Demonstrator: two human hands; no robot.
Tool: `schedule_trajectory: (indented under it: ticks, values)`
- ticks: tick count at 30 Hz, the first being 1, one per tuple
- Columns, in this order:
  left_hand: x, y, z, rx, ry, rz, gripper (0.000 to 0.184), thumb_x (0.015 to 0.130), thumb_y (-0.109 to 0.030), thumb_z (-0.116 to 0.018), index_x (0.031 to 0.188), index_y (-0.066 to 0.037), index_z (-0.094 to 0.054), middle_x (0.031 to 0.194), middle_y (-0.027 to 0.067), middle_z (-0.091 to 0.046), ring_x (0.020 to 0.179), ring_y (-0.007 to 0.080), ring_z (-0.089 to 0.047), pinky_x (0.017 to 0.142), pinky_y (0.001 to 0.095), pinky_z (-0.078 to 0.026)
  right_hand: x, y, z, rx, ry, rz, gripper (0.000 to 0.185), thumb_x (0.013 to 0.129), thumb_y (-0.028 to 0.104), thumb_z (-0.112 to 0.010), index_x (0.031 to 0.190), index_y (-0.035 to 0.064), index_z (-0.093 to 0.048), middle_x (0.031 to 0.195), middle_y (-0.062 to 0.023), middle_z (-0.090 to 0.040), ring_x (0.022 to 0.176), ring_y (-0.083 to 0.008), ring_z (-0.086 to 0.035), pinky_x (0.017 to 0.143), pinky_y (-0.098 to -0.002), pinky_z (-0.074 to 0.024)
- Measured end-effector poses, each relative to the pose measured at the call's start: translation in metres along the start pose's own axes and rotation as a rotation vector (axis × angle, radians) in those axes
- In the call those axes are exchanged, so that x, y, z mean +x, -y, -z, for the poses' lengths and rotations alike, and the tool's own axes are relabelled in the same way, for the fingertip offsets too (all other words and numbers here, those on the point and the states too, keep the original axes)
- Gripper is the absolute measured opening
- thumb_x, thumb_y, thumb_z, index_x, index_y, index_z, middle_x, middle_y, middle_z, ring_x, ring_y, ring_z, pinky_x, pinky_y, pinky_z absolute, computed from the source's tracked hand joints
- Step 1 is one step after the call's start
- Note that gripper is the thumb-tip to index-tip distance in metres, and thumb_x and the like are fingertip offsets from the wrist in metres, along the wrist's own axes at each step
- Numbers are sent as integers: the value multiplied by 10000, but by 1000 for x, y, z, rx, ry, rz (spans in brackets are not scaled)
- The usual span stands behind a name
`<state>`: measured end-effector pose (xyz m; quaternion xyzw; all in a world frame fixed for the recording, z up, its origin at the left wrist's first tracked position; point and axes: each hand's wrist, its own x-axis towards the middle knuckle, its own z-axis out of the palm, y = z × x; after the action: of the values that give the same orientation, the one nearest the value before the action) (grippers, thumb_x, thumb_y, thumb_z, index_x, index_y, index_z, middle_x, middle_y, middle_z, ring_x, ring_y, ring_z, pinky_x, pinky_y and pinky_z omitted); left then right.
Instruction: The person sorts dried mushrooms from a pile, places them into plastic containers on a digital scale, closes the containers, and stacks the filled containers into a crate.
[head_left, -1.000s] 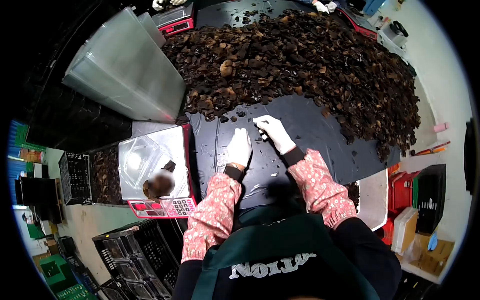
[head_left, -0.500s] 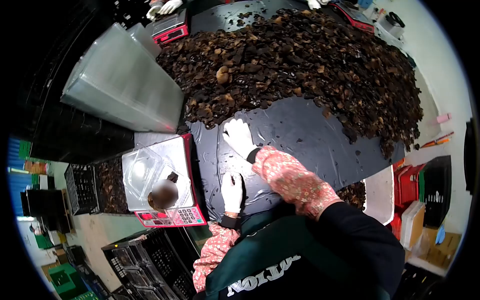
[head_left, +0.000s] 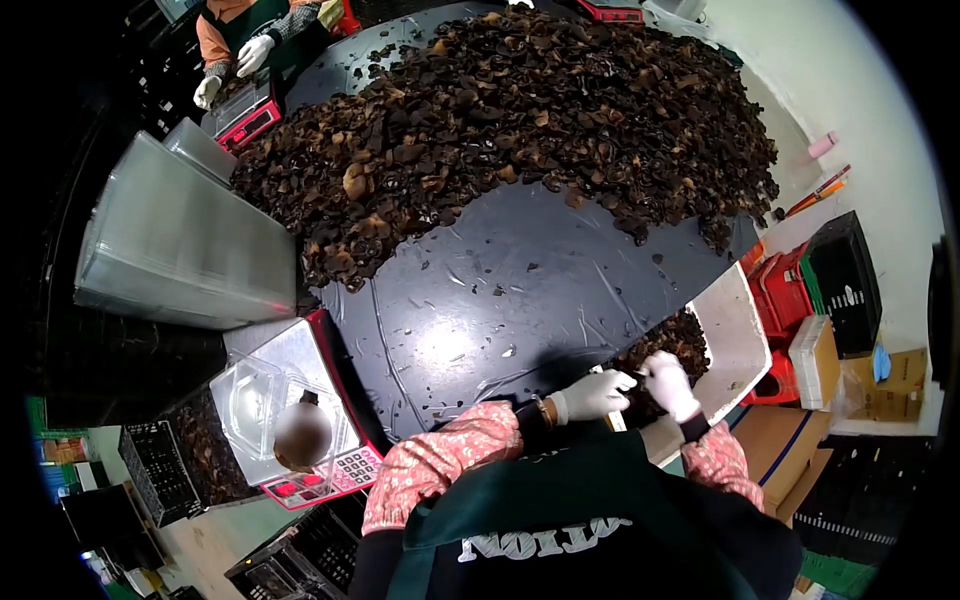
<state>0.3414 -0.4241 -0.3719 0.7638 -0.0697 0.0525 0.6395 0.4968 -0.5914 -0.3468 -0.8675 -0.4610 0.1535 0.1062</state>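
My left hand (head_left: 594, 396), in a white glove, reaches across the front of the table to the inner edge of a white bin (head_left: 738, 335). Its fingers are curled at the tips. Just right of it, my gloved right hand (head_left: 670, 388) is over the bin with its fingers bent in. What either hand holds, if anything, is too small to make out. Dark wood ear mushrooms (head_left: 685, 338) lie in the bin beside both hands. A bigger heap of wood ear mushrooms (head_left: 520, 110) covers the far part of the dark-covered table (head_left: 500, 290).
At left, a red-and-white scale (head_left: 352, 425) bears a clear plastic box (head_left: 250, 392) and a blurred brown clump (head_left: 302, 437). Tall stacked clear containers (head_left: 190, 240) stand behind it. Across the table, a co-worker's gloved hand (head_left: 255, 55) is above another scale (head_left: 250, 115). Red crates (head_left: 778, 290) stand at right.
Both my hands have moved right, from the middle of the table and near the scale to the white bin. The view has shifted, bringing more of the co-worker into sight.
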Motion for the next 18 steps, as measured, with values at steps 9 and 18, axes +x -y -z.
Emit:
schedule_trajectory:
  ticks: [9,18]
  values:
    - [-54,7,128,514,-1217,198,312,868,-53,-596,1175,3,-598,1213,183,-595,1166,343,-543,1042,424,-411,61,36,10,425,-305,-66,472,850,159,-728,1299,58,-624,1281,-151,-614,1225,-295,-559,1063,-372,-426]
    - [-143,62,268,789,-1833,841,640,991,-320,-522,1481,53,-350,1534,294,-328,1427,432,-309,1180,476,-245,289,126,-40,529,-314,177,676,889,201,-709,1493,95,-426,1425,-167,-508,1336,-301,-481,1122,-365,-375]
